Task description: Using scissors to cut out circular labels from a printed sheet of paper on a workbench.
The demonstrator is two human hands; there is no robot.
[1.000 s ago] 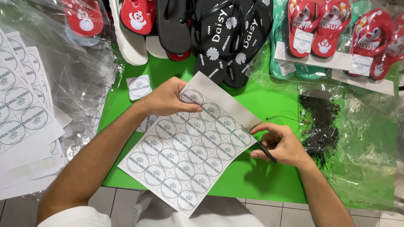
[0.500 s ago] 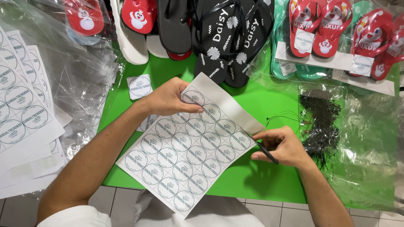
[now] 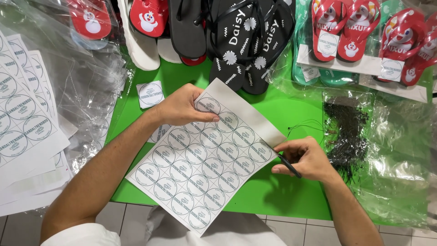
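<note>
Little is changing since the earlier frames: both hands are keeping their places, the right hand (image 3: 306,158) only curling slightly tighter at the sheet's edge. Left hand (image 3: 184,107) is pressing down on the upper part of the sticker sheet (image 3: 200,159), fingers spread flat over the top rows, thumb at the near side. Sheet is lying tilted on the green tabletop (image 3: 291,114), its lower corner hanging past the front edge toward the person's lap. Round printed stickers are filling it in a grid. Right hand is pinching the sheet's right edge with thumb and forefinger closed narrowly, while also holding a thin black tool (image 3: 288,166) that is sticking out below the fingers. One cut-out square sticker (image 3: 150,94) is sitting just beyond the left hand. More sticker sheets (image 3: 22,118) are stacking at far left on clear plastic bags. Black flip-flops (image 3: 248,41) and red flip-flops (image 3: 346,27) are lining the far side. A bag of black cords (image 3: 348,132) is lying right of the right hand.
</note>
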